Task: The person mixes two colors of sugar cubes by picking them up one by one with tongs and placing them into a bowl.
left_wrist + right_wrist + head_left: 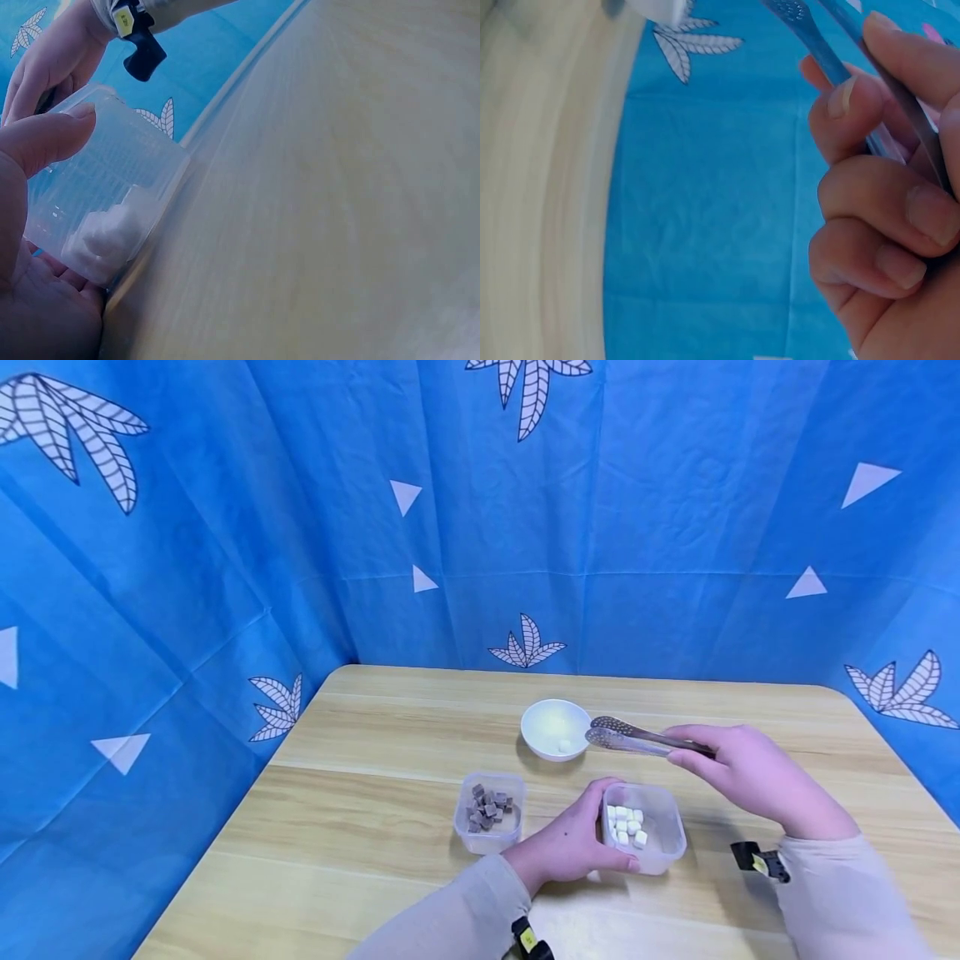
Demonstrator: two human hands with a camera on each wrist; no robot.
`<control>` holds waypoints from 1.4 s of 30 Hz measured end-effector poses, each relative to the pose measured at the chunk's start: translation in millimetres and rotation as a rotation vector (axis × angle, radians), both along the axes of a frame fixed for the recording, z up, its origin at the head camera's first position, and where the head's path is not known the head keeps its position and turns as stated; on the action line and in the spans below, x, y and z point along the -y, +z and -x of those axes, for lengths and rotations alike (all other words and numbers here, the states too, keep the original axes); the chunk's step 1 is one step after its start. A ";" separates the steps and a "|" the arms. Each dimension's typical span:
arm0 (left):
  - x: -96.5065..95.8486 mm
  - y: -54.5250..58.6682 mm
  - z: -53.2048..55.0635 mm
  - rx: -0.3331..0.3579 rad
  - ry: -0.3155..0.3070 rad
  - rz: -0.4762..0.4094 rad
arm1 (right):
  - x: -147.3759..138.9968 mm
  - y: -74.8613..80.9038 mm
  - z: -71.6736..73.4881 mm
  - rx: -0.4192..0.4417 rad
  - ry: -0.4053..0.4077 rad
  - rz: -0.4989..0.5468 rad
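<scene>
My right hand (pixel 738 768) holds a pair of metal tongs (pixel 637 733) with perforated ends, fingers curled round the arms in the right wrist view. The tong tips point left and overlap the right rim of a white bowl (pixel 536 732), where one small white cube (pixel 564 746) lies. My left hand (pixel 573 839) grips a clear plastic container (pixel 663 847) from its left side, thumb on the near wall. Several white cubes (pixel 628 825) sit in that container; in the left wrist view they show through its wall as a white heap (pixel 112 232).
A second clear container (pixel 472 843) with several brown cubes (pixel 489 808) stands left of my left hand. The wooden table (pixel 360 827) ends at a blue patterned cloth (pixel 480 527) behind and at the left.
</scene>
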State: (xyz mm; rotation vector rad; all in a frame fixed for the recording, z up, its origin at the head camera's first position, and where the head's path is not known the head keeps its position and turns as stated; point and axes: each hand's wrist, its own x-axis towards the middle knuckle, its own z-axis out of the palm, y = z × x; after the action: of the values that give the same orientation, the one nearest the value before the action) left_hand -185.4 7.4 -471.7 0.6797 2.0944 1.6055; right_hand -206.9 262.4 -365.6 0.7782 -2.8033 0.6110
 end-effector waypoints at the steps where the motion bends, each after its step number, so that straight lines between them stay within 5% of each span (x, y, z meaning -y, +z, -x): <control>1: -0.1 0.1 -0.1 0.005 0.001 -0.004 | -3.3 1.3 -1.2 0.001 -0.002 0.002; 8: -0.2 2.0 -1.7 0.005 0.026 0.023 | -25.8 11.7 -10.1 0.042 0.009 -0.022; 17: -1.1 2.6 -1.8 -0.022 0.049 0.059 | -43.4 24.3 -21.4 0.196 0.026 -0.071; 31: -2.2 0.6 -1.2 -0.036 0.016 0.017 | -26.5 23.7 -23.2 0.294 0.080 -0.159; 42: -2.8 -1.4 1.2 -0.054 0.012 0.030 | -13.5 18.1 -18.9 0.278 0.094 -0.196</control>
State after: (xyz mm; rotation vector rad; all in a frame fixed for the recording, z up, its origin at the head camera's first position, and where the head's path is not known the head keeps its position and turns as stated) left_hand -186.6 10.2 -473.1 0.7092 2.1602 1.5754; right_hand -188.0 275.8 -347.5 0.9315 -3.1323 0.4971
